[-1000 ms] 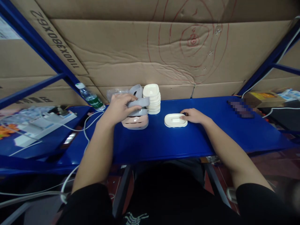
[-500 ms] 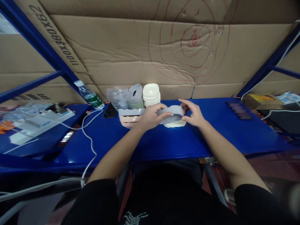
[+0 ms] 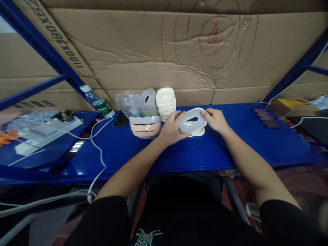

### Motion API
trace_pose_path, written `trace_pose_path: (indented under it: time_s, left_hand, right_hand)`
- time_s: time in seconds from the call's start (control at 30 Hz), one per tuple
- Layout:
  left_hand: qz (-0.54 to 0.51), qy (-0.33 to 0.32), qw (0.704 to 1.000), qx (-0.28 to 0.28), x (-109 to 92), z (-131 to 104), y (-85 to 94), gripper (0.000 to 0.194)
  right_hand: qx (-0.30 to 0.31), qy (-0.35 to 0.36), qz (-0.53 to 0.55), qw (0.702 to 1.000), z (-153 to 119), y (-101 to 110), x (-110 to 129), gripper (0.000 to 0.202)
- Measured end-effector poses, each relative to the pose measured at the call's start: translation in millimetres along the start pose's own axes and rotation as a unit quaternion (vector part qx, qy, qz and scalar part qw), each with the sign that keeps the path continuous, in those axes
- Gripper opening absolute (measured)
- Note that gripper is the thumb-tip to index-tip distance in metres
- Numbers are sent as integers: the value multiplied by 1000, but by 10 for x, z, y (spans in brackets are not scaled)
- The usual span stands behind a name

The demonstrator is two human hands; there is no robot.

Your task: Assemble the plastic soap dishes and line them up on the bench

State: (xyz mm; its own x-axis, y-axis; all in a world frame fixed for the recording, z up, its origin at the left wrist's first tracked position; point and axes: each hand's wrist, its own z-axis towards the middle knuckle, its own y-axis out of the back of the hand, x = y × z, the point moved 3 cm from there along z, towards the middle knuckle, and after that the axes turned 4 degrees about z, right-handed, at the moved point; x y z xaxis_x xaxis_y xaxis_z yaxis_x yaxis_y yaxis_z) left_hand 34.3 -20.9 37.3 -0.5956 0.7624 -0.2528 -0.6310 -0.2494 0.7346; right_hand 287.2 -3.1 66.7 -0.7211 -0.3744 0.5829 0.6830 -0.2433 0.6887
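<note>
Above the blue table, a light grey oval plastic cover (image 3: 188,126) with a slot through its top is tilted toward me. My left hand (image 3: 172,129) wraps round its left side, fingers behind and thumb along the lower edge. At its upper right rim, my right hand (image 3: 216,119) pinches it between thumb and fingers. Just beneath lies a cream plastic tray (image 3: 199,132), mostly hidden by the cover. To the left stand a stack of grey and pink wavy-rimmed plastic pieces (image 3: 146,127) and a tall stack of cream dishes (image 3: 165,99).
Behind the stacks are slotted grey covers (image 3: 149,97) and clear plastic pieces (image 3: 126,102). A phone (image 3: 120,119), a water bottle (image 3: 98,102) and a white cable (image 3: 100,153) lie to the left. A cardboard wall (image 3: 128,44) backs the blue table (image 3: 243,147).
The grey cover has turned so its slotted top faces me. My right hand has gone from spread beside it to pinching its rim; my left hand still holds it.
</note>
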Motion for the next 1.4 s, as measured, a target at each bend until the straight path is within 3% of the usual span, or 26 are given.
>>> trace_pose_path:
  time_s: [0.2, 0.33, 0.83, 1.4]
  left_hand:
    - [-56, 30, 995, 73, 126, -59, -147, 89]
    - [-84, 53, 991, 91, 215, -101, -226, 81]
    - [-94, 67, 982, 146, 243, -147, -298, 72]
    - [-84, 78, 978, 172, 234, -129, -295, 74]
  right_hand:
    - [188, -66, -65, 978, 9, 4, -90, 67]
    - [266, -106, -79, 955, -4, -51, -154, 73]
    - [305, -108, -170, 931, 1, -103, -169, 76]
    - [323, -118, -186, 920, -7, -124, -185, 74]
